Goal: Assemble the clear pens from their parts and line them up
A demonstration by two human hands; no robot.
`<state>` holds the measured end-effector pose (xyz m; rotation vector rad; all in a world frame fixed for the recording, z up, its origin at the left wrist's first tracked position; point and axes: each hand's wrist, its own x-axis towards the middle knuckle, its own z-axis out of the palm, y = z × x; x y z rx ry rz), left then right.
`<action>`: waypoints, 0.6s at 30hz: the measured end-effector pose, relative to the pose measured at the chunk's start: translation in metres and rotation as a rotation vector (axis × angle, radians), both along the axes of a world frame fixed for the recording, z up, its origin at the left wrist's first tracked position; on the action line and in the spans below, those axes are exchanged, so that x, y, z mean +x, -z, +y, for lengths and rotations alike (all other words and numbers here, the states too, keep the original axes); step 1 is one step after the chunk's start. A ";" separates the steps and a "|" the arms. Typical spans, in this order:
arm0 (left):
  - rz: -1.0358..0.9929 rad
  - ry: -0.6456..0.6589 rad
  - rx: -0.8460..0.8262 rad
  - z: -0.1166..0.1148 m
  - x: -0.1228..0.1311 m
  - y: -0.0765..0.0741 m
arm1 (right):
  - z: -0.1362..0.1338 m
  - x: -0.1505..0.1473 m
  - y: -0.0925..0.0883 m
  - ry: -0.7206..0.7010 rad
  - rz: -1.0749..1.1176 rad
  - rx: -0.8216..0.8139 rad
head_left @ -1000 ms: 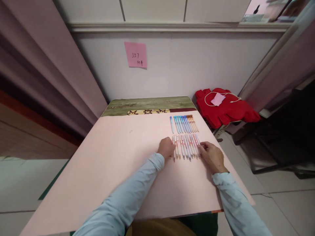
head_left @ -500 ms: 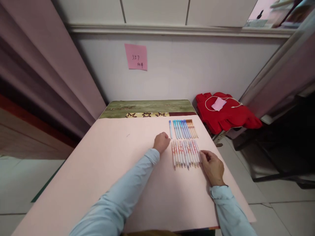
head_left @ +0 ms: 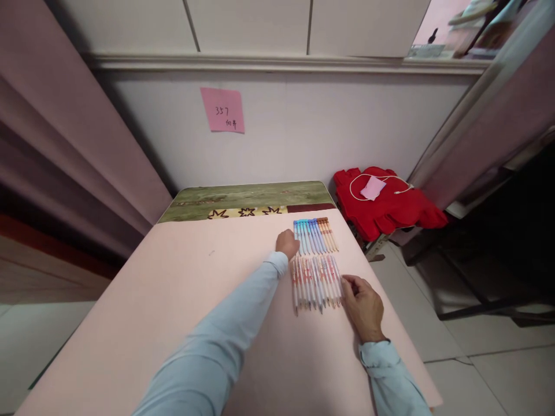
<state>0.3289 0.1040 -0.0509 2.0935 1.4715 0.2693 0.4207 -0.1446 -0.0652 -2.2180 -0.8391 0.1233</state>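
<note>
My left hand is curled closed at the left end of an upper row of capped pens. Its fingertips touch the leftmost blue pen, covering part of its lower barrel. The row runs from blue pens to several brown-capped pens on the right. Below lies a second row of white pens with red and pastel prints, tips toward me. At this row's right edge rests my right hand, thumb and fingers bent together against the last pen, no pen lifted.
Pale pink sheeting covers most of the table, leaving a green wood-grain strip at the far edge. Past the right edge, a red cloth holds a white cable and a pink note. Another pink note hangs on the wall.
The leftmost blue pen, apart from the upper row before, now lies against it. My left hand has shifted up to that pen. My right hand stays beside the lower row; the view has tilted slightly.
</note>
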 end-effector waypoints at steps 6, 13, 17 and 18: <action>0.010 0.005 -0.023 0.004 -0.004 0.003 | 0.001 0.000 0.000 0.000 -0.004 -0.009; 0.013 -0.026 -0.101 -0.007 -0.003 -0.005 | 0.000 0.000 0.002 0.029 -0.010 -0.089; -0.016 -0.035 -0.158 -0.016 0.000 -0.012 | 0.000 0.000 0.002 0.048 -0.025 -0.161; -0.030 -0.027 -0.164 -0.017 -0.002 -0.014 | -0.001 -0.001 0.002 0.046 -0.028 -0.169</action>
